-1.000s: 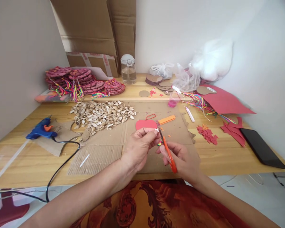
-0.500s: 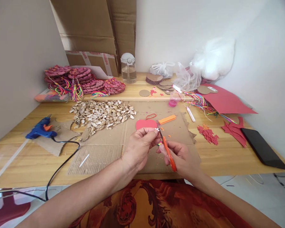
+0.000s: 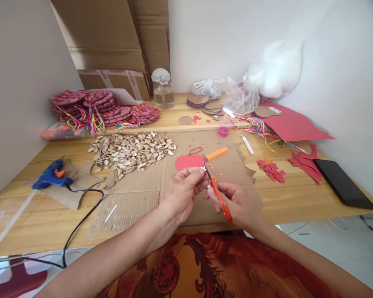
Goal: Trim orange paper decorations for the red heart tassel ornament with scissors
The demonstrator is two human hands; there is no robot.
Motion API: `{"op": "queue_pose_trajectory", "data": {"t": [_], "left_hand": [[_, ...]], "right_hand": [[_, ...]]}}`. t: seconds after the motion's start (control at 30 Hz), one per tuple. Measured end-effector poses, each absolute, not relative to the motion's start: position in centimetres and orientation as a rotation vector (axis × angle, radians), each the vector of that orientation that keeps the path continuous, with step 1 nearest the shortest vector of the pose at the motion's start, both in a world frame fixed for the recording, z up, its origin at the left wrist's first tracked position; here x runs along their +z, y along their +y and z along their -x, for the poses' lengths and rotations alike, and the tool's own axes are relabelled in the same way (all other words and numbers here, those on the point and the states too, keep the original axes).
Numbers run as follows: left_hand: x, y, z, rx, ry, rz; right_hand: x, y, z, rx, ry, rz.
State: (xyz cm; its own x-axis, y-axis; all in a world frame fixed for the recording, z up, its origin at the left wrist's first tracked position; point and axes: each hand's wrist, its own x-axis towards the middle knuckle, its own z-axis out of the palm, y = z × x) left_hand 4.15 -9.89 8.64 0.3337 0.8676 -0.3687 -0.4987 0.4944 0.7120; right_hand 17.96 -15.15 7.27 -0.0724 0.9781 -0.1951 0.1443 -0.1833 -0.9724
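My left hand (image 3: pixel 184 188) pinches a tiny white piece of paper (image 3: pixel 203 168) with points like a star. Red-orange handled scissors (image 3: pixel 220 198) are held in my right hand (image 3: pixel 233 198), their blades up against the white piece. Just beyond my left hand lies a red rounded paper shape (image 3: pixel 189 162) with a red cord loop (image 3: pixel 195 151) at its top. A folded orange paper strip (image 3: pixel 216 153) rests to its right, with small orange scraps near it. Some bright striped strands show between my hands, partly hidden.
Peanut shells (image 3: pixel 136 151) spread over the cardboard sheet (image 3: pixel 127 211). On the left sits a blue glue gun (image 3: pixel 52 174) with a black cable. Pink tasselled discs (image 3: pixel 99 105) and a water bottle (image 3: pixel 163 91) stand behind. To the right are red paper scraps (image 3: pixel 271 169) and a phone (image 3: pixel 344 183).
The view has shifted and tilted slightly. My hands stay close together, and the scissor blades remain at the white piece with little visible movement.
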Motion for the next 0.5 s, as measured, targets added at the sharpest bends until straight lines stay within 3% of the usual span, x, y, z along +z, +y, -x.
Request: {"op": "queue_pose_trajectory", "data": {"t": [0.5], "left_hand": [[8.24, -10.30, -4.16, 0.913, 0.785, -0.510]], "right_hand": [[7.07, -15.36, -17.82, 1.410, -1.216, 1.328]]}}
